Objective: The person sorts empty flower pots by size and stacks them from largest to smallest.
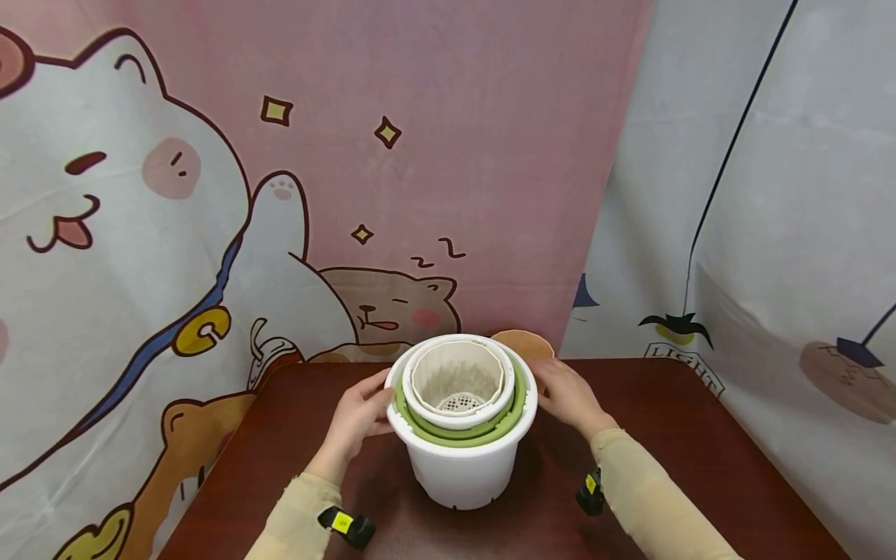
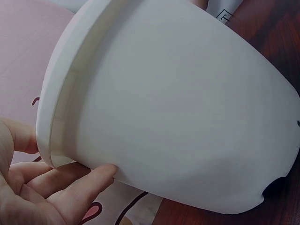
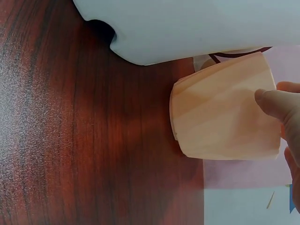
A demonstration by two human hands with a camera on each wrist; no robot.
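A large white flowerpot (image 1: 462, 470) stands upright on the table with smaller pots nested inside it: green rims (image 1: 470, 440), then a white pot (image 1: 458, 421), then a cream fluted pot (image 1: 455, 369) with a perforated bottom. My left hand (image 1: 357, 412) grips the large pot's rim on its left side; in the left wrist view its fingers press under the rim of the white flowerpot (image 2: 178, 103). Behind on the right, my right hand (image 1: 570, 393) pinches the rim of a small peach flowerpot (image 3: 225, 112), thumb on its outer wall. The nest partly hides that pot in the head view.
The dark red wooden table (image 1: 301, 435) ends at a pink cartoon-printed cloth (image 1: 490, 155) behind. A pale printed cloth (image 1: 791, 233) hangs along the right side. Each wrist carries a black strap device (image 1: 590, 494).
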